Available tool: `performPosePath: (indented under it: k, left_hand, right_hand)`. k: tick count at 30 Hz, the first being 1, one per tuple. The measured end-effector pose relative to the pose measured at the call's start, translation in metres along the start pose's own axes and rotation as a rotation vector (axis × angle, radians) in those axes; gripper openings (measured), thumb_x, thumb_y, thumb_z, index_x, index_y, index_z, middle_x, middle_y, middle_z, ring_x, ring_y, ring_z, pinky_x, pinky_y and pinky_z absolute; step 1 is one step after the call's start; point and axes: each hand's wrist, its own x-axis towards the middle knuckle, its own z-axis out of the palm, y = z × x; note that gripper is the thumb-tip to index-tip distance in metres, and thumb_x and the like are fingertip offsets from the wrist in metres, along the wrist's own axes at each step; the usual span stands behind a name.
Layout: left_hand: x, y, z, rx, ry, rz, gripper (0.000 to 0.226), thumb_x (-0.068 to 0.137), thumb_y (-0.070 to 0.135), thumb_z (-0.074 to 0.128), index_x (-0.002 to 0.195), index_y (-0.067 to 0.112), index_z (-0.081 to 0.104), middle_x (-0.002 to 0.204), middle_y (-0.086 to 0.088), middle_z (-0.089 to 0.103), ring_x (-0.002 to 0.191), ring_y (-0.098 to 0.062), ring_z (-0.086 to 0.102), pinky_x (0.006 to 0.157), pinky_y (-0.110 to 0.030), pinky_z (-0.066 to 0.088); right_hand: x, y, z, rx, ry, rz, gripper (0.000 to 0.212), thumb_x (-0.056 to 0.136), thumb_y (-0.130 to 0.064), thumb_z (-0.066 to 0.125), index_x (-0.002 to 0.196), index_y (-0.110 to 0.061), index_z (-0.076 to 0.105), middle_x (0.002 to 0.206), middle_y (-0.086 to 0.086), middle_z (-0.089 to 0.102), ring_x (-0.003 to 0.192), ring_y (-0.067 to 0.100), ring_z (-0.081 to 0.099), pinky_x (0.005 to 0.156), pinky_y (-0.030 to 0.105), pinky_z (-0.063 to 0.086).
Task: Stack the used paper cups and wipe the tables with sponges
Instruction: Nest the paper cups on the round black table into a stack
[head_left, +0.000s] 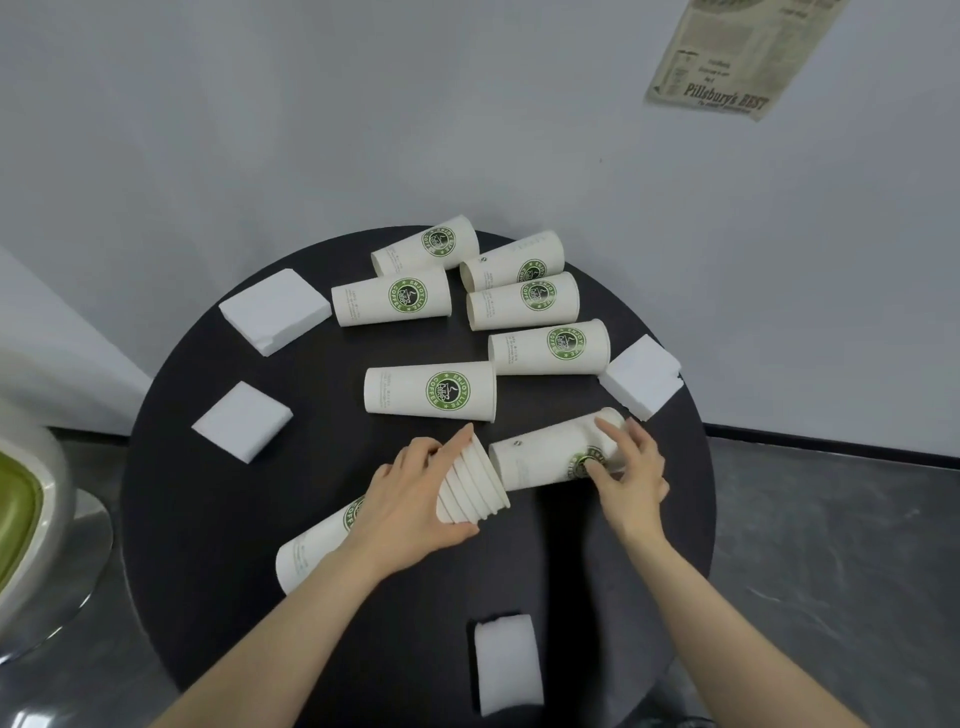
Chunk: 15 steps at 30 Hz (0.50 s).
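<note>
A white sponge (508, 665) lies closest, at the near edge of the round black table (218, 519). Both bare arms reach in over the table from the near side. The left hand (410, 504) wraps its fingers and thumb around a stack of cups (470, 488) lying on its side, with the rims pointing to the right. The right hand (631, 467) holds one single cup (540, 460), also on its side, with its narrow bottom end just beside the rims of the stack. Six more paper cups lie on their sides farther back; the closest of them (431, 391) has a green round badge that reads "ENJOY LIFE COFFEE". Three more white sponges sit on the table: one far left (274, 310), one left (242, 421) and one right (641, 383). A paper on the wall (727, 62) reads "Pillsbury's BEST".
</note>
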Motion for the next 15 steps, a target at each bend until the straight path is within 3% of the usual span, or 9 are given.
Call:
performPosePath:
  k: [7,10,12,15]
  left_hand:
    - [-0.008,0.001,0.003,0.005,0.011,0.007,0.105,0.072,0.06,0.065,0.149,0.043,-0.004,0.129,0.011,0.029,0.121,-0.008,0.035,0.097,-0.027,0.03]
    - [-0.013,0.0,0.003,-0.002,0.014,0.006,0.104,0.072,0.059,0.066,0.149,0.043,-0.002,0.129,0.011,0.029,0.121,-0.008,0.035,0.097,-0.027,0.031]
    - [-0.016,0.0,0.003,-0.016,0.022,0.004,0.104,0.071,0.059,0.066,0.149,0.043,-0.001,0.129,0.011,0.03,0.12,-0.008,0.036,0.097,-0.027,0.031]
    - [-0.021,0.001,0.001,-0.032,0.028,-0.004,0.104,0.072,0.058,0.067,0.149,0.043,-0.001,0.129,0.011,0.03,0.12,-0.008,0.036,0.097,-0.027,0.031]
  right_hand:
    - [-0.002,0.01,-0.007,-0.031,-0.093,0.034,0.037,0.087,-0.017,0.066,0.113,-0.042,0.063,0.12,-0.003,0.048,0.118,0.015,0.039,0.102,0.034,0.015]
    - [-0.003,0.013,-0.012,0.174,-0.16,0.085,0.038,0.086,-0.006,0.062,0.1,-0.041,0.068,0.11,-0.003,0.058,0.107,0.018,0.052,0.103,0.031,0.027]
    - [-0.005,0.012,-0.018,0.38,-0.188,0.116,0.041,0.085,0.007,0.058,0.097,-0.03,0.071,0.111,0.007,0.065,0.099,0.024,0.061,0.089,0.025,0.048]
    - [-0.011,0.002,-0.026,0.552,-0.177,0.126,0.038,0.086,0.014,0.054,0.104,-0.016,0.068,0.108,0.012,0.066,0.088,0.017,0.064,0.068,0.01,0.05]
